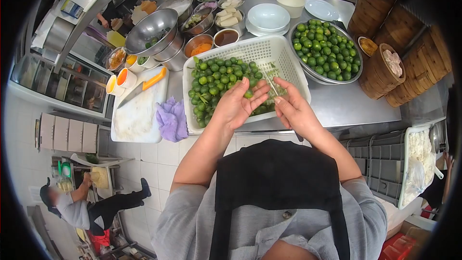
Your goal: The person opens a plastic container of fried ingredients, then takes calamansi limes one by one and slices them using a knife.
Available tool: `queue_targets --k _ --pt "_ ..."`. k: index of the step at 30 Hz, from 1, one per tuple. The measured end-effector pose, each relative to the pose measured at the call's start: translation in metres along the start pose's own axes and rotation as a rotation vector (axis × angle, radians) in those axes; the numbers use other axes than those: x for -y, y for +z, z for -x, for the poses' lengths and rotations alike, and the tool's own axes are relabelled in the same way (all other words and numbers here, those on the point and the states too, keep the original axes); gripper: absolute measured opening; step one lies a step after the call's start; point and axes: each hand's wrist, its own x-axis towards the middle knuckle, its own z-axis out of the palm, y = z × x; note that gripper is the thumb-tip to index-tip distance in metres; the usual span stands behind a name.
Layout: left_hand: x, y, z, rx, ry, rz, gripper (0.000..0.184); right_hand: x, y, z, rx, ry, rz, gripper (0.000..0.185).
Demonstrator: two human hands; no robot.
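Observation:
In the head view, my left hand (237, 103) is turned palm up over a white perforated basket (294, 62), with a small green lime (248, 94) in its curled fingers. My right hand (297, 111) grips a small knife (268, 83), its thin blade pointing up and left towards the left hand. A dark handle end shows below the right palm. Green limes (211, 79), some with stems and leaves, fill the basket's left side and middle. Loose leaf and stem bits lie at its right side.
A metal bowl of limes (327, 50) stands right of the basket. To the left are a cutting board (139, 120), a yellow-handled knife (154, 78) and a purple cloth (172, 120). Bamboo steamers (385, 70) stand far right. Another person (79, 207) works at lower left.

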Motion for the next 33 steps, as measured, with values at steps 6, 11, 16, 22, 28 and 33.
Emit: queue_targets --k 6,11,16,22,28,33 --pt "0.013 0.011 0.0 0.063 -0.162 0.259 0.038 -0.005 0.006 0.004 0.235 -0.108 0.049 0.049" --pt "0.015 0.021 0.0 0.001 -0.125 0.275 0.039 -0.013 0.001 0.003 0.221 -0.259 0.169 0.057" --pt "0.012 0.015 0.002 0.247 -0.153 0.286 0.032 -0.003 -0.01 0.01 0.277 -0.073 -0.159 0.054" --pt "0.024 0.019 0.005 0.152 -0.045 0.053 0.017 -0.006 -0.022 0.007 0.247 -0.061 -0.228 0.049" --pt "0.022 0.023 0.001 0.089 -0.048 0.11 0.028 0.004 -0.026 0.012 0.137 -0.043 -0.231 0.045" --pt "0.025 0.024 -0.001 0.077 -0.013 0.058 0.036 -0.008 -0.018 0.014 0.145 -0.158 -0.041 0.051"
